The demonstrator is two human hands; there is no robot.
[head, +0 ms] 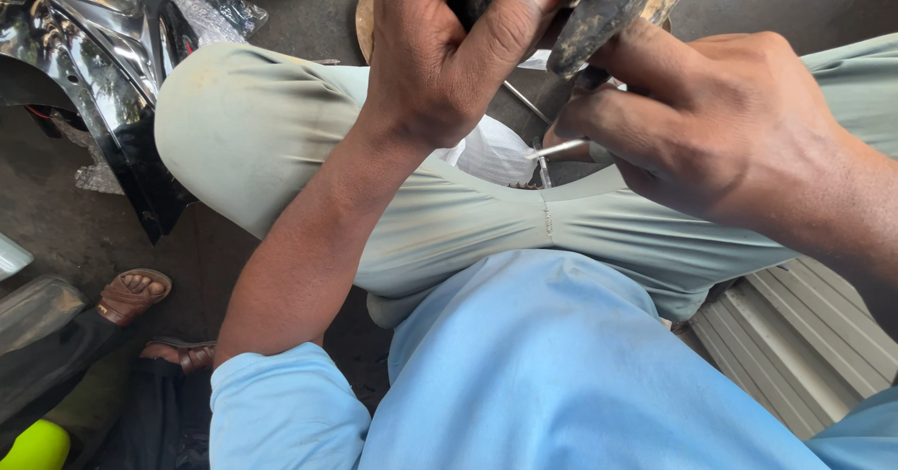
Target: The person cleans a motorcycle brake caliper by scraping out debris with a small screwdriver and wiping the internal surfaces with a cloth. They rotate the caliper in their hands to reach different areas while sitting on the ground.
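Up close, two hands work: left hand (440, 58) clenched on one dark part (608, 2), right hand (711, 124) pinching one metal pin (554, 149).

I see shiny black panel (103, 77) | soft matt cloth trousers (449, 217) | thin bright metal pin (557, 148) | dusty rough dark part (608, 7)

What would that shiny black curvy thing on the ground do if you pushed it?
The glossy black panel looks like thin moulded shell, so probably light and a bit springy. Its mirror-smooth surface may feel slippery. Being curved and resting on an edge, it would likely rock or slide.
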